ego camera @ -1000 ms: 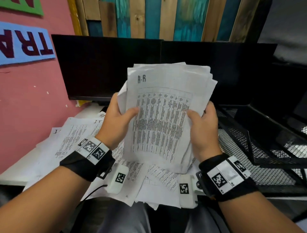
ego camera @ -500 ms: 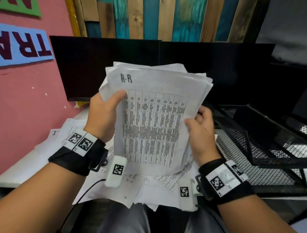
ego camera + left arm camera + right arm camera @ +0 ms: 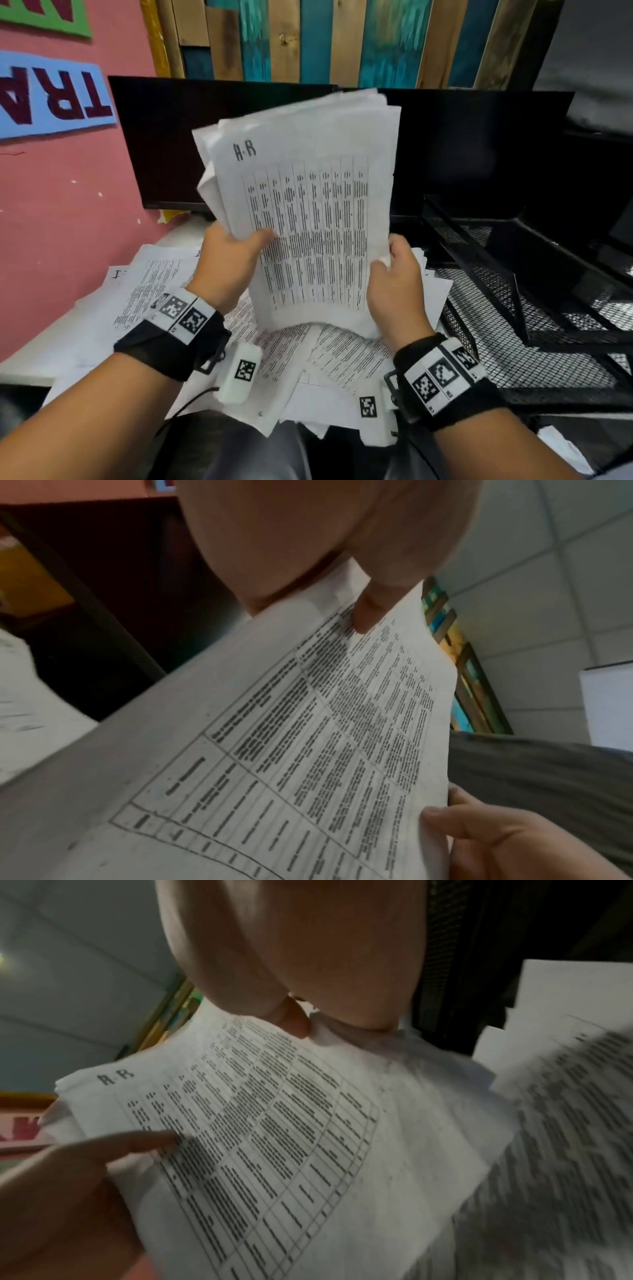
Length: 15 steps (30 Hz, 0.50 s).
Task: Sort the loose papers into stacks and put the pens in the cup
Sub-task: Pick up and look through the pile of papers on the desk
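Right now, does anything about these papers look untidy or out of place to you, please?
Yes. The bundle held upright by the left hand and right hand is ragged: its sheets are fanned out at the top, edges not lined up. Beneath it, loose sheets lie overlapping at odd angles, some hanging over the desk's near edge.

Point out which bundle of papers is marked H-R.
The held bundle, gripped by left hand and right hand; the desk sheets read differently.

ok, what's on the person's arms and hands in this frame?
Bare forearms, no sleeves or gloves. Each wrist has a black strap carrying a white band of black square fiducial tags. A white tagged module hangs under each wrist; a thin black cable trails from the left one.
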Each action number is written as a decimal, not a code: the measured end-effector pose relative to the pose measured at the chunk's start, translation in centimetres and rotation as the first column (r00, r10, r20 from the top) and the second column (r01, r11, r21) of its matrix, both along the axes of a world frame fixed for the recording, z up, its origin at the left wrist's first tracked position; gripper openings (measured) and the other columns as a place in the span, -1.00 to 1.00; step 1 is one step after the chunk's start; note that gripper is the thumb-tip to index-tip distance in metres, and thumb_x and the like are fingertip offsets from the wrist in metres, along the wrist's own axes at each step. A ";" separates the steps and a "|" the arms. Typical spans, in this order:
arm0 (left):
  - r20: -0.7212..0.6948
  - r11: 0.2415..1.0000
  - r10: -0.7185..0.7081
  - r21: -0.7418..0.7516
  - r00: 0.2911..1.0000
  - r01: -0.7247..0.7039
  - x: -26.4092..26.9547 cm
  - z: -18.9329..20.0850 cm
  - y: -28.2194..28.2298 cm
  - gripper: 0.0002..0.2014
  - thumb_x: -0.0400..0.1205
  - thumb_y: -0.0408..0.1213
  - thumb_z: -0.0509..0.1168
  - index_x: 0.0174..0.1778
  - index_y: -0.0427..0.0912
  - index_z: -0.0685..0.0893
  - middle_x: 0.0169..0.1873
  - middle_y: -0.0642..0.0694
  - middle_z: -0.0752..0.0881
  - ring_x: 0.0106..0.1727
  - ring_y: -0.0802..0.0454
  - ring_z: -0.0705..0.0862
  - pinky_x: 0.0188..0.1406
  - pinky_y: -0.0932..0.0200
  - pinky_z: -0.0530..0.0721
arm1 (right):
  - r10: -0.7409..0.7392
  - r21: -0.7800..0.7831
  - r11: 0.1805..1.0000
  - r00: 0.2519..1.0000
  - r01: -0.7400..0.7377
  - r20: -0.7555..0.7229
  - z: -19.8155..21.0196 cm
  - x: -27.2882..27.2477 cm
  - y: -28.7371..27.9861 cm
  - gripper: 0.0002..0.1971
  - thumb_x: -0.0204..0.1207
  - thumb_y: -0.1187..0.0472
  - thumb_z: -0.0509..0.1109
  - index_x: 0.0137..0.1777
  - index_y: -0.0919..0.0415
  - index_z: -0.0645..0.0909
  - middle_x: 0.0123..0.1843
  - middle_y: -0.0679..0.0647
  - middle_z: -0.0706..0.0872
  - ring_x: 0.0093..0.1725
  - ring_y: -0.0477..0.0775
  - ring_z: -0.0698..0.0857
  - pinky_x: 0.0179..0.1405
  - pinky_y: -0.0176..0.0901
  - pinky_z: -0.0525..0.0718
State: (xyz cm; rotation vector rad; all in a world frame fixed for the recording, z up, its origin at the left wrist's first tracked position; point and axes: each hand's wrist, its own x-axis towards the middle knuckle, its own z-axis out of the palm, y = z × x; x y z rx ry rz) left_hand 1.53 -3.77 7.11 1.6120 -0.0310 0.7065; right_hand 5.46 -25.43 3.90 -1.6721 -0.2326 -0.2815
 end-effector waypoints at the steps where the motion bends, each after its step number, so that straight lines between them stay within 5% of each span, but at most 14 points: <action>1: 0.023 1.000 0.004 0.003 1.000 -0.004 0.1 0.6 -0.1 -0.64 0.64 -0.56 0.38 0.07 0.06 0.79 0.04 0.08 0.89 0.12 0.07 0.86 0.05 0.13 0.83 | -0.006 0.010 1.000 1.000 0.005 0.027 0.3 0.1 0.0 -0.57 0.71 0.52 0.12 0.29 0.01 0.61 0.13 -0.15 0.83 -0.04 -0.23 0.80 -0.15 -0.41 0.72; 4: -0.009 1.000 -0.006 0.012 1.000 0.007 0.8 1.9 0.0 -0.63 0.54 -0.61 0.33 0.13 -0.08 0.75 -0.03 0.02 0.87 0.03 0.06 0.85 -0.10 0.18 0.80 | -0.002 0.048 0.999 1.000 0.002 -0.005 0.4 0.2 0.1 -0.52 0.68 0.51 0.15 0.33 -0.11 0.52 0.17 -0.24 0.76 0.07 -0.25 0.77 0.14 -0.22 0.75; 9: -0.231 0.993 -0.106 0.031 0.967 0.116 1.3 1.1 0.4 -0.36 0.36 -0.37 0.35 0.43 -0.07 0.55 0.23 -0.10 0.80 0.24 -0.09 0.80 0.18 -0.18 0.79 | 0.053 0.008 0.999 0.985 -0.052 -0.163 -1.2 0.1 0.1 -0.54 0.71 0.44 0.17 0.38 -0.16 0.41 0.19 -0.28 0.70 0.16 -0.22 0.68 0.23 -0.06 0.68; 12: -0.356 0.988 -0.105 0.065 0.928 0.137 0.9 -1.0 0.4 -0.61 0.58 -0.38 0.43 0.33 -0.02 0.66 0.17 -0.04 0.84 0.23 -0.07 0.80 0.20 -0.13 0.74 | 0.086 -0.040 0.994 0.966 -0.098 -0.243 -2.1 0.1 0.1 -0.61 0.74 0.41 0.16 0.40 -0.07 0.39 0.19 -0.19 0.70 0.14 -0.10 0.71 -0.02 -0.12 0.70; 15: -0.466 0.980 -0.029 0.161 0.884 0.118 0.7 -3.6 0.6 -0.82 0.72 -0.19 0.39 0.23 -0.06 0.70 0.17 -0.15 0.82 0.23 -0.18 0.78 0.04 0.04 0.70 | 0.097 -0.042 0.992 0.940 -0.117 -0.328 -3.0 0.3 0.3 -0.62 0.73 0.37 0.25 0.41 -0.06 0.37 0.25 -0.04 0.74 0.21 0.10 0.77 0.16 0.12 0.81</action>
